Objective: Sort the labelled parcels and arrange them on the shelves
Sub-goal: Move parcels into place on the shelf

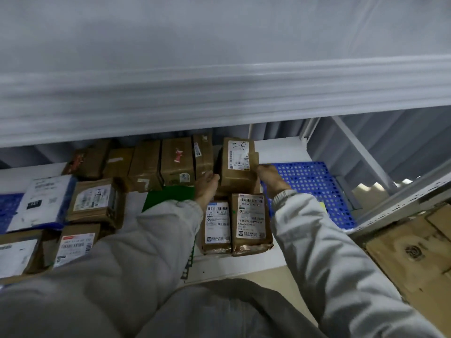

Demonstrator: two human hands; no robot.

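Observation:
A brown cardboard parcel [238, 164] with a white label marked "5-2" sits deep on the low shelf. My left hand [207, 185] grips its left side and my right hand [271, 179] grips its right side. Nearer to me lie two taped brown parcels with printed labels, one on the left [217, 228] and one on the right [251, 223]. A row of brown boxes [175, 162] stands to the left of the held parcel.
The upper shelf edge [219, 93] hangs low over the opening. A blue perforated mat [314, 189] lies at right, a green sheet [168, 198] under my left wrist. More parcels [95, 201] fill the left. A cardboard box [415, 252] stands at lower right.

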